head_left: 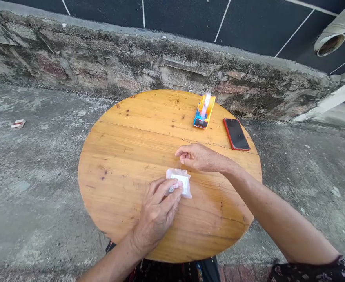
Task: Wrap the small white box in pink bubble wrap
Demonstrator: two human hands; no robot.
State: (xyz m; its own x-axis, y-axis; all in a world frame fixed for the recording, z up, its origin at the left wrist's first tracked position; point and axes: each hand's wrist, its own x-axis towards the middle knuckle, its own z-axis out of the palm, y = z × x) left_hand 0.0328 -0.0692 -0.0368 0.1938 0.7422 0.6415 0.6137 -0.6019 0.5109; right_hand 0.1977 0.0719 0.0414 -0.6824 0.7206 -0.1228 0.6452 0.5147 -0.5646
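A small white packet [185, 186] in clear, crinkled plastic wrap lies on the round wooden table [125, 156], just below its middle. The fingertips of my left hand [157, 205] press on its top and left part, holding it against the wood. Beyond the packet, my right hand [200, 156] is over the table with its fingers curled and drawn together. Whether something thin is between those fingertips cannot be made out. Farther back stands a yellow and blue tape dispenser [204, 111] with a roll of tape in it.
A phone [237, 134] in a red case lies near the table's right edge. Behind the table runs a rough stone ledge [149, 70] below dark wall tiles, with a pipe end [329, 44] at upper right. A crumpled small pack [18, 123] lies on the concrete at left.
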